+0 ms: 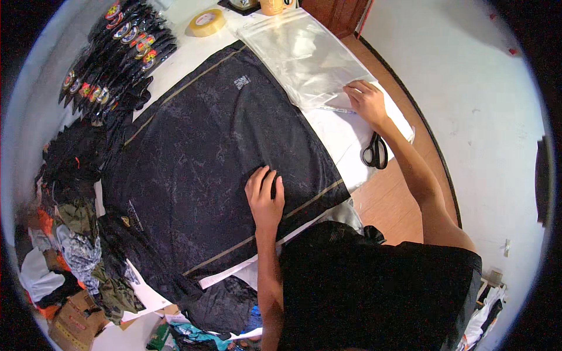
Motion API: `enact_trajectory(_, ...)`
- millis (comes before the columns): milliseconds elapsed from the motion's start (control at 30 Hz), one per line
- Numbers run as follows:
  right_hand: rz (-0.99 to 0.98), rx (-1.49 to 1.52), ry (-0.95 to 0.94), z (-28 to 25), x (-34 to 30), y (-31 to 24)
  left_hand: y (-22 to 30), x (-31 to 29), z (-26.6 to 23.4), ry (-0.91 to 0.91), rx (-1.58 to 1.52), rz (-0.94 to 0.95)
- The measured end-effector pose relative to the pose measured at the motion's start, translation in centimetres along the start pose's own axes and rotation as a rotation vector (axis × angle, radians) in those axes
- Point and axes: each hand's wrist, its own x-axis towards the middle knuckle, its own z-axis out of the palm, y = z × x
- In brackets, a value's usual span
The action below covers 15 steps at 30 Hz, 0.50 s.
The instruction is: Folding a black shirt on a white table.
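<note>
A black garment (193, 146) with a faint marbled pattern and thin tan stripes is spread over the white table. My left hand (266, 196) lies flat on it near its front edge, fingers stretched and a little apart. Out to the right, my right hand (367, 105) has its fingers closed at the near right corner of a stack of clear plastic bags (304, 55). Their fingertips partly hide the pinched edge. Just below that hand a pen (335, 109) lies along the stack's near side, and black-handled scissors (375, 153) rest by the table's right edge.
Many packed black items with colourful round labels (126, 35) are piled at the far left. A roll of tape (207, 22) and an orange cup (271, 7) stand at the back. Mixed clothes (82, 251) and a cardboard box (76, 322) fill the lower left. A white wall (468, 88) rises at right.
</note>
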Motion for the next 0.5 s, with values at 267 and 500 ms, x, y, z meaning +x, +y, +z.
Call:
enact_trajectory(267, 0.007, 0.017, 0.049, -3.7, -0.5, -1.0, -0.1, 0.0, 0.1, -0.002, 0.001, -0.001)
enact_trajectory(500, -0.016, 0.079, 0.024, -6.2, -0.3, -1.2, -0.1, 0.0, 0.3, 0.012, -0.022, 0.003)
